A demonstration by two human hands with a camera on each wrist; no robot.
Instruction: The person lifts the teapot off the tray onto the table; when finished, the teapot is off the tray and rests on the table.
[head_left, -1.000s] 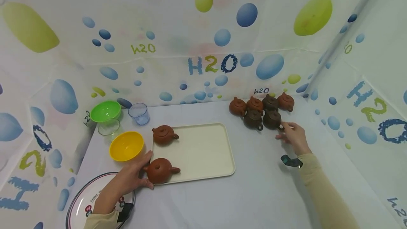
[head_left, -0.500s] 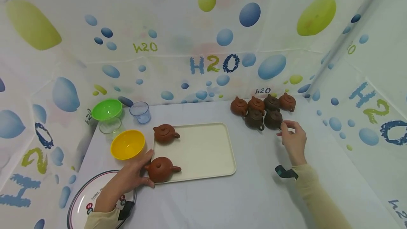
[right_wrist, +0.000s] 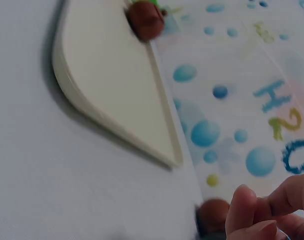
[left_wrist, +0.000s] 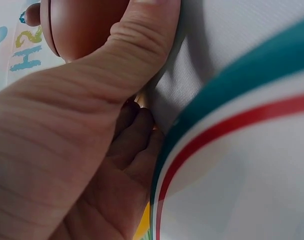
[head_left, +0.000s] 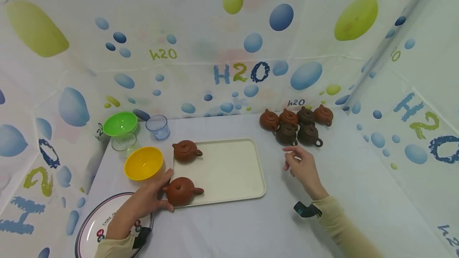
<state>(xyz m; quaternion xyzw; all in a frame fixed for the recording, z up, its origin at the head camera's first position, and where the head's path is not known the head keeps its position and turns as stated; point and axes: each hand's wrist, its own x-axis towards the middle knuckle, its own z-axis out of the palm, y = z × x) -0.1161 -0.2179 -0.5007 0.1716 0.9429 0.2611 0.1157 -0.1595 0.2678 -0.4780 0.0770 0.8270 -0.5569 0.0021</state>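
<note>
Fingers of my left hand point(head_left: 143, 202) are curled against the near teapot point(head_left: 181, 191), thumb along its far side, so I hold it by the body where it sits on the near left corner of the tray point(head_left: 229, 170). Left wrist view confirms: thumb point(left_wrist: 141, 30) pressed on the brown pot, other fingers tucked under the palm, edge of the striped plate point(left_wrist: 232, 125) just beside them.

My right hand point(head_left: 303, 166) hangs above the table point(head_left: 251, 226), between the tray and the cluster of six teapots point(head_left: 297, 126) at the back right. It holds nothing; fingers loosely bent, index forward, close together. It is near the front two pots of the cluster but apart from them. Right wrist view shows fingertips point(right_wrist: 242, 205) bunched, a blurred pot behind them.

Second teapot point(head_left: 185, 150) stands on the far left corner of the tray, upright, lid on. Left of the tray: yellow bowl point(head_left: 143, 163) just beside it, then a clear glass point(head_left: 123, 142), green bowl point(head_left: 120, 123) and bluish cup point(head_left: 157, 126) toward the back wall. Plate lies under my left wrist, near the table's front edge.
</note>
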